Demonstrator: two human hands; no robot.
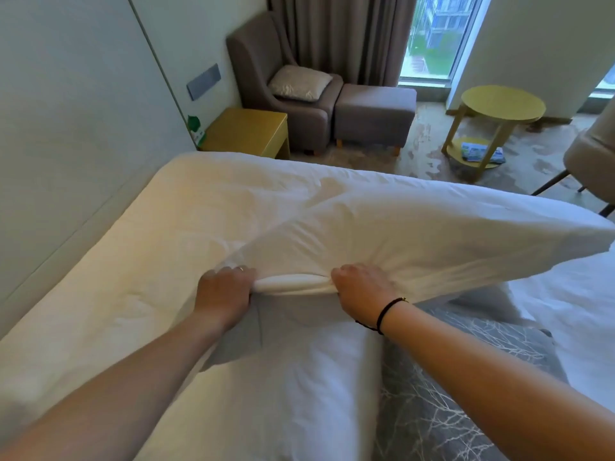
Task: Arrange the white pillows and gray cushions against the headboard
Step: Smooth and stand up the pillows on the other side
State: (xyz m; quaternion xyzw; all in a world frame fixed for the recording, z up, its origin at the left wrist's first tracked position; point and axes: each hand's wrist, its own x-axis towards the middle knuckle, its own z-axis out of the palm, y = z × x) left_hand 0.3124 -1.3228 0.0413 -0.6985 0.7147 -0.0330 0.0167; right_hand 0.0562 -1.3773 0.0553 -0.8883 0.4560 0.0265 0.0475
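Over the middle of the bed, both hands had a white pillow (416, 241) pinched by its near short edge: the left hand (224, 291) and right hand (361, 287) were closed on the bunched hem, close together, so the rest of the pillow hung out to the right, lifted clear of the covers. Probably gripped that way to swing or shake it before setting it down, tbh. A second white pillow (186, 234) already lay flat along the headboard (76, 154) on the left, touching it, so the spot beside it looked like the obvious target. A gray cushion (442, 404) with a branch pattern sat on the duvet (283, 387) under the right forearm, not placed yet, and another pale cushion (299, 83) was over on the armchair (266, 61). Room-wise, the far bed edge dropped off near the yellow nightstand (246, 131), and the lifted pillow's far corner poked past the right side of the bed.
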